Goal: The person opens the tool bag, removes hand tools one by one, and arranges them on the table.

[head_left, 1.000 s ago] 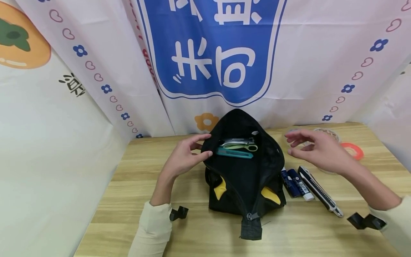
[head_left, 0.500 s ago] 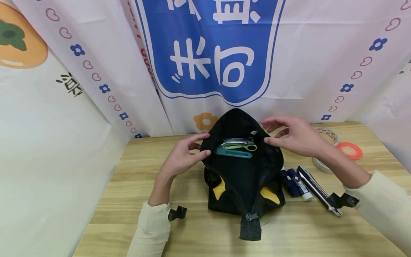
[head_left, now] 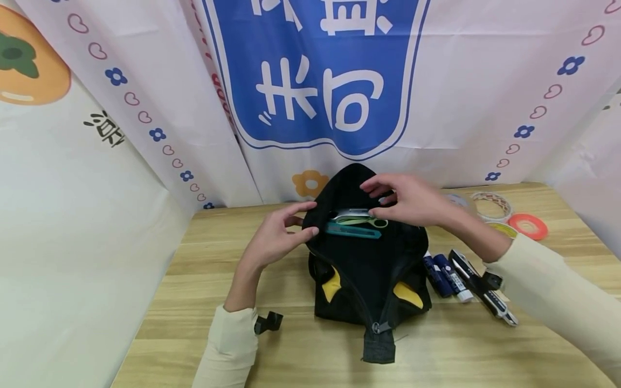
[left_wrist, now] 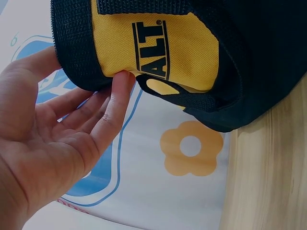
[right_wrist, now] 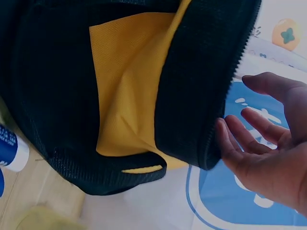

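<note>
A black tool bag (head_left: pixel 359 296) with yellow panels stands unzipped on the table. My left hand (head_left: pixel 278 237) holds its left rim, thumb on one side and fingers on the other; in the left wrist view a fingertip presses the yellow side (left_wrist: pixel 192 52) by the lettering. Over the mouth of the bag hovers my right hand (head_left: pixel 407 199), fingers loosely bent with nothing between them. Inside lie a teal box cutter (head_left: pixel 353 231), scissors with pale green handles (head_left: pixel 380 222) and a silver tool (head_left: pixel 350 213) partly hidden behind the right thumb.
To the right of the bag lie two dark blue glue sticks (head_left: pixel 452 276) and a black and silver utility knife (head_left: pixel 499 307). Several tape rolls sit farther back, among them a red one (head_left: pixel 529 226). A printed curtain (head_left: pixel 461 108) hangs behind the table.
My right hand has moved left from above the tape rolls, past the bag's right rim, to over its mouth. The left hand keeps its hold on the rim.
</note>
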